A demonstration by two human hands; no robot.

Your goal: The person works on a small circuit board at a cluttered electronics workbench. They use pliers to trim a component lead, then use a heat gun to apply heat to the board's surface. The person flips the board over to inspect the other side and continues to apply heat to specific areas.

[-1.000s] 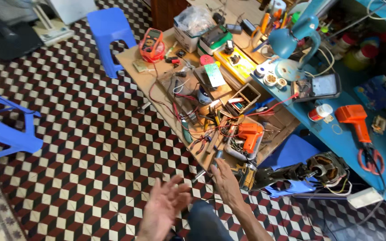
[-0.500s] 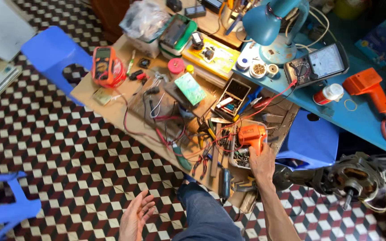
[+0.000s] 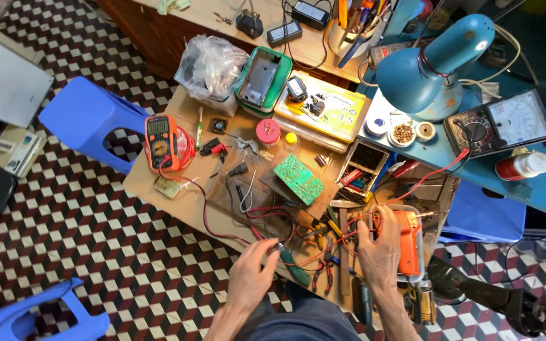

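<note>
Bench entry, with the green circuit board point(image 3: 298, 179) as landmark.

Item one: our left hand point(image 3: 252, 276), below and left of the board at the near edge of the wooden worktop point(image 3: 188, 205). We judge it closed in a pinch on the upper end of a green-handled tool point(image 3: 293, 268), probably a screwdriver, whose handle slants down to the right. The fingertips cover the tip, so we cannot tell what it touches.

Item two: our right hand point(image 3: 380, 251), below and right of the board. It lies palm down, fingers curled over the left side of an orange gun-shaped tool point(image 3: 407, 241), likely a soldering or glue gun, which sits in a clear tray. It grips the tool loosely; we cannot tell whether it has lifted off the tray.

Item three: red test leads point(image 3: 222, 224) loop across the worktop left and below the board, running from an orange digital multimeter point(image 3: 161, 143) well to its left. Pliers point(image 3: 327, 268) lie between our two hands.

Item four: to the right and above the board, a blue desk lamp point(image 3: 434, 60) and an analogue meter point(image 3: 503, 123).

Step, as we judge it: both tools are being taken up, one per hand, with nothing yet applied to the board. The next move calls for a firmer hold on the orange tool and a lift clear of the leads tangled beside it.
</note>
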